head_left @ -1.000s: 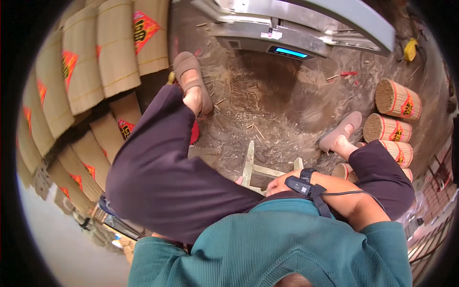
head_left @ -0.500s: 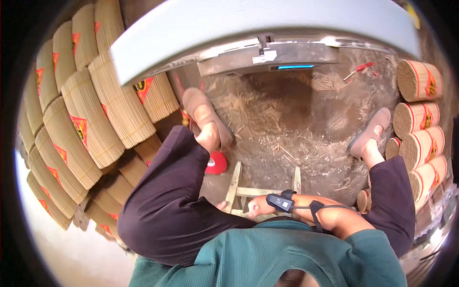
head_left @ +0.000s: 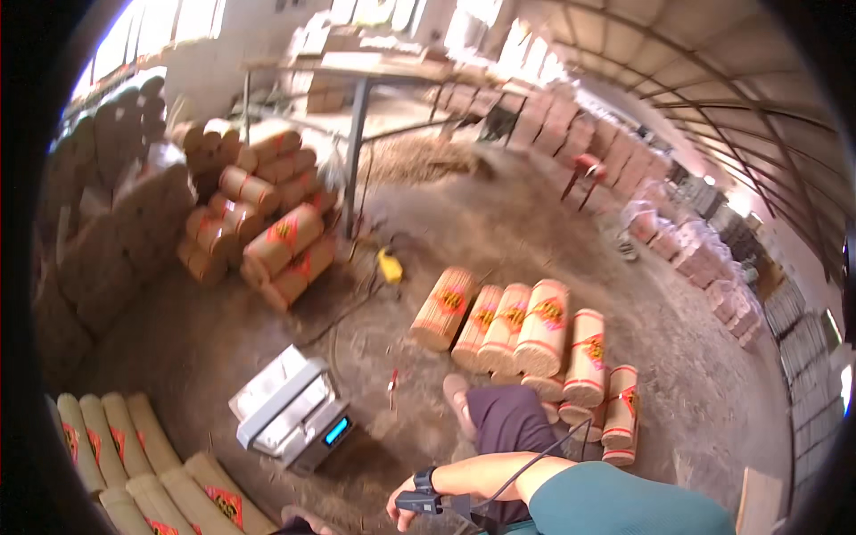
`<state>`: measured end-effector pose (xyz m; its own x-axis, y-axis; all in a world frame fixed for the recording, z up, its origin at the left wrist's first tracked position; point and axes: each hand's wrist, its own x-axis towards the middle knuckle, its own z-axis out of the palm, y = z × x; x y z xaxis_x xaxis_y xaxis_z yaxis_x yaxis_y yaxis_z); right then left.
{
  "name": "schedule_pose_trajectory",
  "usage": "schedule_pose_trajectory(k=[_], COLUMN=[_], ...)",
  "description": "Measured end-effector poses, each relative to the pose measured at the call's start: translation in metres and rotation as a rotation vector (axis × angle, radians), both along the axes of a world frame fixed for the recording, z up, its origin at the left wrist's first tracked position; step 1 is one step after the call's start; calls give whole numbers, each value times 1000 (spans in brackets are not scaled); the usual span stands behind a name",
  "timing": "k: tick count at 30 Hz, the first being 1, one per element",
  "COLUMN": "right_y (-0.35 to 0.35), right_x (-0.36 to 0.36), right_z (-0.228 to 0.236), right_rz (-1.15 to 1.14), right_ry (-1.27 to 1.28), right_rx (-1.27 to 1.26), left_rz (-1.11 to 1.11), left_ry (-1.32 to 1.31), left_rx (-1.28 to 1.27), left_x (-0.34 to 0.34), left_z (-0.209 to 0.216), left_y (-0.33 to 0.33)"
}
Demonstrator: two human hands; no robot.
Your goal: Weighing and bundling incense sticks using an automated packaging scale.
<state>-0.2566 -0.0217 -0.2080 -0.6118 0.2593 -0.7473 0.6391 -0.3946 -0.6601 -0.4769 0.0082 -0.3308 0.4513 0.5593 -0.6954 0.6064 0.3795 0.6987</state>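
My right hand point(head_left: 400, 505) is low in the picture, with a black device strapped at the wrist and a cable running up the arm. Its fingers point down, small and blurred, and I cannot make out anything in them. It is nearest to a silver bench scale point(head_left: 292, 408) with a lit blue display, which stands on the floor ahead and to the left. My left hand is out of the picture. To the right of my knee, bundles of thin sticks point(head_left: 542, 328) with red bands and labels lie in a stack.
More stick bundles point(head_left: 227, 504) lie at the lower left, and another pile point(head_left: 283, 245) is further off. A yellow object point(head_left: 390, 266) and a cable lie on the floor point(head_left: 392, 312). A metal-legged table point(head_left: 357, 152) and a red stool point(head_left: 588, 168) stand further back.
My view has swung up and to the right, from my lap and the scale to the wide hall. My right hand now appears lower, near the bottom edge.
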Motion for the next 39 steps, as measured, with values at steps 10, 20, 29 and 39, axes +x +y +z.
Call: schedule_pose_trajectory(k=[10, 20, 29, 39], right_y=[-80, -104, -121, -156], right_x=[48, 59, 22, -32], right_z=[-37, -73, -139, -136], right_rz=[-32, -179, -26, 578], right_ry=[-61, -7, 258, 571], right_rx=[158, -240, -1003, -535], left_rz=[-118, -72, 112, 320], left_ry=[-170, -114, 68, 284], left_rx=[163, 84, -184, -467], left_x=[61, 53, -59, -122], left_z=[58, 20, -79, -61], left_y=[66, 60, -36, -168])
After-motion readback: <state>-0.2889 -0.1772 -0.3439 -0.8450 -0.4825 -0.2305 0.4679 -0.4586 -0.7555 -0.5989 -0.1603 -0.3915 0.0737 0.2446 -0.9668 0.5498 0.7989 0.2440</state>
